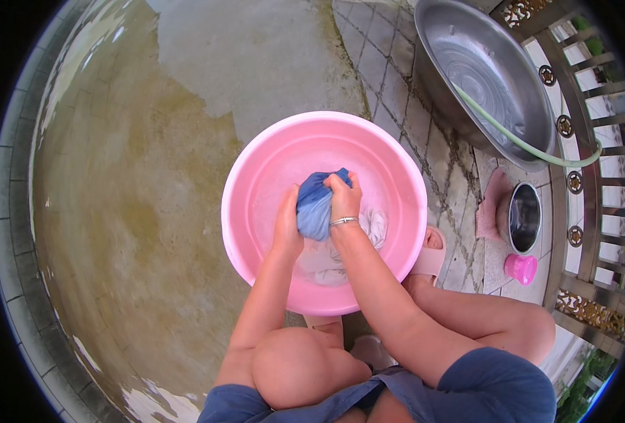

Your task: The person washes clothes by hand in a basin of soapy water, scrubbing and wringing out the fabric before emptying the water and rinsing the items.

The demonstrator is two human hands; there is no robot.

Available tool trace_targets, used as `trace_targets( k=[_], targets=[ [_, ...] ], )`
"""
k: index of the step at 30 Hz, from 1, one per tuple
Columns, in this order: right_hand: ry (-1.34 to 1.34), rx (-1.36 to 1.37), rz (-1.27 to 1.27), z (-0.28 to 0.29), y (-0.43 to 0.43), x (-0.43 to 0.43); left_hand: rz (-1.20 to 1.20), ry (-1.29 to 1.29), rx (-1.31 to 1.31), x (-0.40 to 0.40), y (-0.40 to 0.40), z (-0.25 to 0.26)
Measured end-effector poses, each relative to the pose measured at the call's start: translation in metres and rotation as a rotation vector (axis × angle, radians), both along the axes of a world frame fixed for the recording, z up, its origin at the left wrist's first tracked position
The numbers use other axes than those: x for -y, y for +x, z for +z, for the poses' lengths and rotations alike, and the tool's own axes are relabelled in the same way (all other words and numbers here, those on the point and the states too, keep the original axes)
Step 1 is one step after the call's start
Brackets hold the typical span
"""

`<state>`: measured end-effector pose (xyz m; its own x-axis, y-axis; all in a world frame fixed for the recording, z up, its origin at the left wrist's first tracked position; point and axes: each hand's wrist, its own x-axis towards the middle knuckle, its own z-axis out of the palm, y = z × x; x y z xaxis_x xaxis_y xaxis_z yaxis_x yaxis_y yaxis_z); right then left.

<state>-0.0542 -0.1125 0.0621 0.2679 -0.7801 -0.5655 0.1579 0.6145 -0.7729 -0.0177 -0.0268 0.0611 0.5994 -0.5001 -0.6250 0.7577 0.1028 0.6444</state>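
Note:
A bunched blue cloth (315, 206), darker at the top and paler below, is held between both hands over a pink plastic basin (243, 158). My left hand (289, 222) presses along the cloth's left side, its fingers partly hidden. On the other side my right hand (345, 198) grips the upper right of the bundle, with a silver bangle at the wrist. Beneath the hands, shallow water covers the basin's bottom. Wet white fabric (374, 228) lies in that water to the right and below the hands, partly hidden by the right forearm.
Wet concrete (132, 185) spreads to the left. At the upper right, a large metal tub (487, 74) has a green hose (508, 137) over it. A metal pot (524, 218), a pink cloth (493, 209) and a pink plastic container (520, 268) stand by the railing (590, 211).

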Motion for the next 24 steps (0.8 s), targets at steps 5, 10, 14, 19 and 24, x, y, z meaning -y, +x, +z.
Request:
trace_targets(
  k=[5, 10, 14, 19, 24],
  targets=[
    [-0.697, -0.035, 0.023, 0.021, 0.011, -0.005, 0.195, -0.543, -0.391, 0.011, -0.010, 0.040],
    [-1.707, -0.130, 0.764, 0.063, -0.018, 0.005, 0.074, -0.500, -0.416, -0.003, 0.018, 0.033],
    [-1.909, 0.447, 1.189, 0.075, -0.024, 0.036, -0.168, -0.399, -0.571, 0.000, 0.021, 0.023],
    [-2.175, 0.581, 1.101, 0.073, -0.024, 0.033, -0.462, -0.608, -0.725, 0.005, 0.025, 0.010],
    [-2.020, 0.355, 0.826, 0.069, -0.031, 0.011, -0.379, -0.521, -0.684, 0.008, 0.015, 0.026]
  ],
)
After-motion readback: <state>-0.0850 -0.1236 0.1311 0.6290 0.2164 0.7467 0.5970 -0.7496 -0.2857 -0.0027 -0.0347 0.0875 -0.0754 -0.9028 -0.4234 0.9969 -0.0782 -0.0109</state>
